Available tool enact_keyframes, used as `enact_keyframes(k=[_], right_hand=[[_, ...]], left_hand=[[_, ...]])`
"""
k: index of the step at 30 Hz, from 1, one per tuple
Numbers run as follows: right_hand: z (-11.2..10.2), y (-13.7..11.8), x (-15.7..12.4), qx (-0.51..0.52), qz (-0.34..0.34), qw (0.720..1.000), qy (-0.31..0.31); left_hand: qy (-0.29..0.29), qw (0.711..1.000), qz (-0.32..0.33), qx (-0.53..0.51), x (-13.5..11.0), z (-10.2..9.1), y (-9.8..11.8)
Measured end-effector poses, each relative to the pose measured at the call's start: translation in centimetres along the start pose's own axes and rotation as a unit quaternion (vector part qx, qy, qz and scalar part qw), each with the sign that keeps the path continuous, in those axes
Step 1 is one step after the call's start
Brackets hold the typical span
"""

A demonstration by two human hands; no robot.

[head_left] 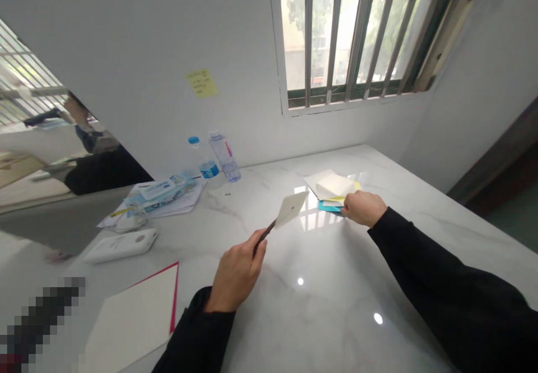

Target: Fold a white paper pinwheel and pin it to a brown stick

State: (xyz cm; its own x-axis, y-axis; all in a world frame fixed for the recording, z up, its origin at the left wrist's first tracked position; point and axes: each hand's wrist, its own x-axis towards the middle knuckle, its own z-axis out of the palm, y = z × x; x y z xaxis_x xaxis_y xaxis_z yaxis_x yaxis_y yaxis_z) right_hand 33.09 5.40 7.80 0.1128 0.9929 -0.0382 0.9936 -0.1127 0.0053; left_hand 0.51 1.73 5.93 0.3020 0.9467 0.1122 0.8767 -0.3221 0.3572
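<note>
My left hand [236, 272] grips a slim dark stick [264, 237], perhaps a pen, held out over the white marble table [328, 311]. At the stick's far end is a small white paper card [291, 208], tilted up. My right hand [363, 207] is at the edge of a loose paper stack [330, 190], its fingers pinching the yellow and teal sheets [330, 206]. A white envelope-like sheet lies on top.
Behind stand a blue-capped water bottle [203, 157] and a clear bottle [225, 157]. Further left are a paper pile [162, 199] and a white power bank [121, 245]. A cream card with red edging [134, 319] lies near me. A mirror [63, 137] hangs on the left.
</note>
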Motion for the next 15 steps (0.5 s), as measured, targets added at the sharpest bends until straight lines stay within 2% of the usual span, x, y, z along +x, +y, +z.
enact_keyframes(k=[3, 6, 7, 9, 10, 11, 13, 14, 15], right_hand=[[0.1, 0.6, 0.0, 0.015, -0.005, 1.0, 0.026], [-1.8, -1.0, -1.3, 0.044, -0.046, 0.996, 0.07], [-2.5, -1.8, -1.9, 0.06, -0.07, 0.991, 0.096], [-3.8, -3.3, -3.0, 0.12, -0.153, 0.96, 0.2], [-4.1, -3.8, -3.3, 0.138, -0.185, 0.946, 0.228], [-4.2, -4.2, -3.4, 0.138, -0.204, 0.941, 0.231], [-3.6, -4.0, -3.1, 0.095, -0.186, 0.965, 0.161], [-3.2, -3.6, -2.7, 0.063, -0.123, 0.985, 0.106], [-2.8, -3.2, -2.4, 0.051, -0.085, 0.991, 0.085]], left_hand=[[0.0, 1.0, 0.004, 0.008, 0.0, 0.0, 0.1], [0.003, 1.0, 0.002, 0.012, 0.1, 0.1, -0.1], [0.003, 1.0, 0.0, 0.013, 0.2, 0.2, -0.2], [0.003, 1.0, 0.0, 0.012, 0.2, 0.2, -0.4], [0.002, 1.0, 0.002, 0.011, 0.3, 0.2, -0.4], [0.002, 1.0, 0.004, 0.009, 0.3, 0.2, -0.4], [0.0, 1.0, 0.005, 0.012, 0.3, 0.1, -0.4], [0.0, 1.0, 0.003, 0.017, 0.3, 0.0, -0.4], [0.002, 1.0, -0.001, 0.025, 0.2, -0.1, -0.3]])
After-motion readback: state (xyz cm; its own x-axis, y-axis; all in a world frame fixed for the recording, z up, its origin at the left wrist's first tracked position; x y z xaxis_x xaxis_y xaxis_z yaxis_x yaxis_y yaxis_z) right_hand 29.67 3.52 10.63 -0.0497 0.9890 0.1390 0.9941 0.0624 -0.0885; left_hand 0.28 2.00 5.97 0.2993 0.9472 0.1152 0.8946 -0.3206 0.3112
